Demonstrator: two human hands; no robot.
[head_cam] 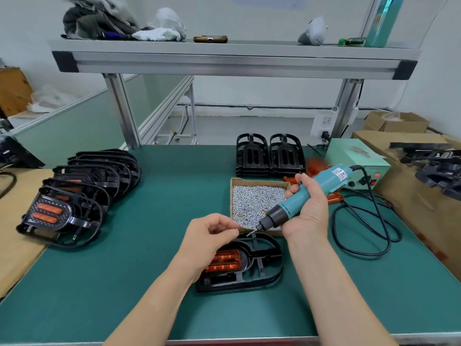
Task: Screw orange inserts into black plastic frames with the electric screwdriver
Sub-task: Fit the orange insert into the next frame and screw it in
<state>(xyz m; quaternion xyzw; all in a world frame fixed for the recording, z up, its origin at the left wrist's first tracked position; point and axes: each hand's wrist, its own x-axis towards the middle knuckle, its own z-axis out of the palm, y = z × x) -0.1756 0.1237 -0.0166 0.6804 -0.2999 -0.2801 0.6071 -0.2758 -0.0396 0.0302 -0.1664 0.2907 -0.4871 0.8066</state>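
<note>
A black plastic frame (264, 268) lies flat on the green mat (149, 245), close to you at the front edge, with an orange insert (224, 262) seated in its left end. Your left hand (207, 236) hovers over that end, partly hiding the insert. Its fingers are curled, with thumb and forefinger pressed together. Whether they pinch a screw is too small to tell.

Your right hand (309, 208) grips the teal electric screwdriver (329, 181) just beyond the frame, bit angled down-left towards your left fingertips.

Behind the frame sits a cardboard box (259, 181) of silver screws (254, 201). Further back stand two stacks of bare black frames (270, 156). A row of finished frames (82, 191) lines the left side. To the right, a black cable (361, 221) loops on the mat near a pale green power box (354, 156).
</note>
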